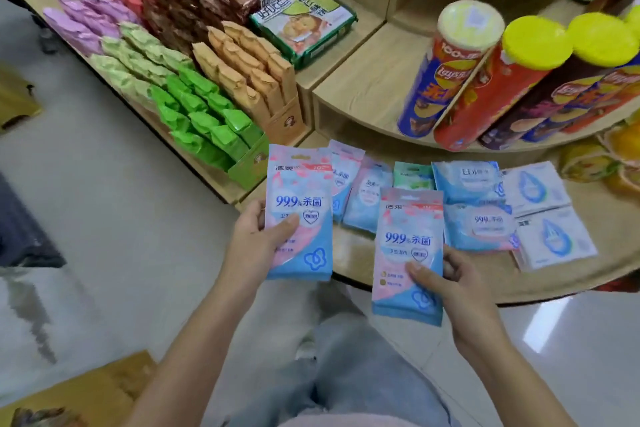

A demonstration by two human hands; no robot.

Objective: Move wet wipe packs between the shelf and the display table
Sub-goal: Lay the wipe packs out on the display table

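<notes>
Packs: pink-blue plastic wipe pack point(299, 191) in left hand point(254, 239); twin pack point(408, 239) in right hand point(464, 291).
Fingers: clamped on both.
Axes: toward desk point(571, 284), right nearer.

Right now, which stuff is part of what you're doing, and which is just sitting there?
Part of the job: pink-and-blue wipe pack in the left hand; matching pack in the right hand; other wipe packs lying on the display table.
Just lying about: chip cans, green snack packs, biscuit bags.
</notes>
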